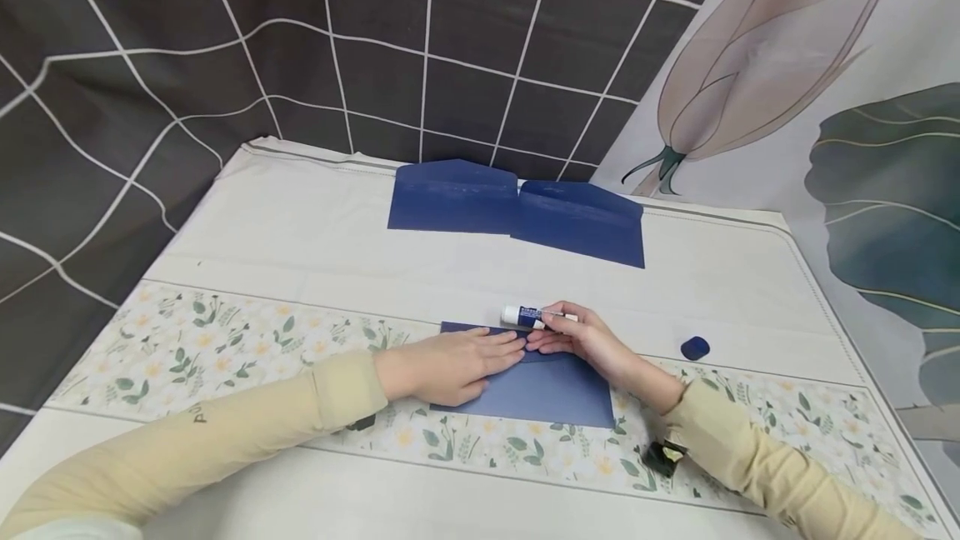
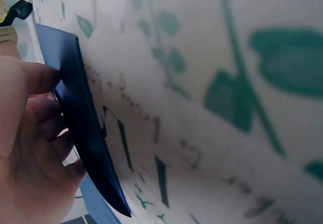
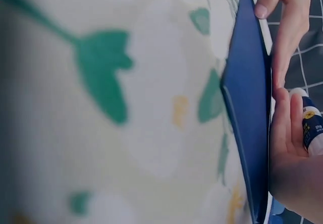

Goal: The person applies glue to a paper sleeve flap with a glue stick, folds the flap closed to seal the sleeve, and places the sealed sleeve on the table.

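A dark blue envelope (image 1: 547, 398) lies flat before me, its flap folded down towards me. Spread over the flap's left part, my left hand (image 1: 461, 365) presses with its fingers fairly straight; in the left wrist view its fingertips touch the blue paper (image 2: 75, 103). My right hand (image 1: 592, 344) holds a white and blue glue stick (image 1: 527, 317) between thumb and forefinger. The other fingers of that hand rest on the flap, right beside the left fingertips. The glue stick (image 3: 311, 125) also shows in the right wrist view, lying across the hand above the envelope (image 3: 247, 108).
A dark blue glue stick cap (image 1: 695, 347) stands to the right of the right hand. Towards the back edge, two blue envelopes (image 1: 450, 208) (image 1: 585, 230) lie side by side with flaps up. The white cloth (image 1: 300, 232) carries a floral band. A dark grid curtain (image 1: 360, 40) hangs behind.
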The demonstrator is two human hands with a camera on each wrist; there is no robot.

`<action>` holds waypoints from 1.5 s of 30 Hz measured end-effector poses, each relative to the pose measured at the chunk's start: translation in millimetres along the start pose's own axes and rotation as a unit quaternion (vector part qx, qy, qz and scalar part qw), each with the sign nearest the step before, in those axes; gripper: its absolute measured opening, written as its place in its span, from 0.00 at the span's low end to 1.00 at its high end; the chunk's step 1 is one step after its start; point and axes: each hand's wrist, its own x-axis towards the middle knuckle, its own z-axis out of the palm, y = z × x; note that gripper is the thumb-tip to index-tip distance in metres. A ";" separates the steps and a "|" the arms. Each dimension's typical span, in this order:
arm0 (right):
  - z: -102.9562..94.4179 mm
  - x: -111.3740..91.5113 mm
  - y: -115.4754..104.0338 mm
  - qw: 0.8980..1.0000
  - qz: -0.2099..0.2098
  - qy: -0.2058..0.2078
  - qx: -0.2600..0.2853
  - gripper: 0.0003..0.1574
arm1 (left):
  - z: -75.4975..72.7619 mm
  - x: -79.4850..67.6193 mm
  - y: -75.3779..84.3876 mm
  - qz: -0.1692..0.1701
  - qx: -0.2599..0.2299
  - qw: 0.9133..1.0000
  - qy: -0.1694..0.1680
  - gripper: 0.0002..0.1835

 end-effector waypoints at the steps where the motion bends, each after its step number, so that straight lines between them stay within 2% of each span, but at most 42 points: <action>1: 0.7 -0.1 0.6 1.000 -0.001 0.001 -0.001 0.13 | 0.5 -0.2 0.2 -0.001 -0.002 1.000 -0.002 0.31; 7: 2.4 -2.6 2.6 1.000 -0.013 0.006 -0.018 0.17 | 4.6 -1.9 1.8 0.000 -0.025 1.000 0.004 0.33; 15: 7.6 -8.6 8.0 0.995 -0.046 0.016 -0.087 0.21 | 5.6 -1.7 7.0 -0.011 -0.010 1.000 0.000 0.34; 22: 4.8 -9.7 9.5 0.996 -0.049 -0.006 -0.070 0.21 | 5.9 0.9 9.7 -0.027 -0.040 0.999 -0.009 0.36; 28: 4.3 -6.5 12.6 0.996 -0.052 -0.029 -0.059 0.22 | 8.7 0.4 11.8 -0.034 -0.036 0.999 -0.021 0.36; 36: 2.6 -4.6 12.9 0.996 -0.050 -0.032 -0.065 0.22 | 11.0 -0.7 7.9 -0.033 -0.070 0.997 -0.004 0.36; 45: -2.1 -3.5 9.9 0.995 -0.048 -0.041 -0.075 0.22 | 13.0 -12.2 3.8 -0.051 -0.094 0.994 0.011 0.37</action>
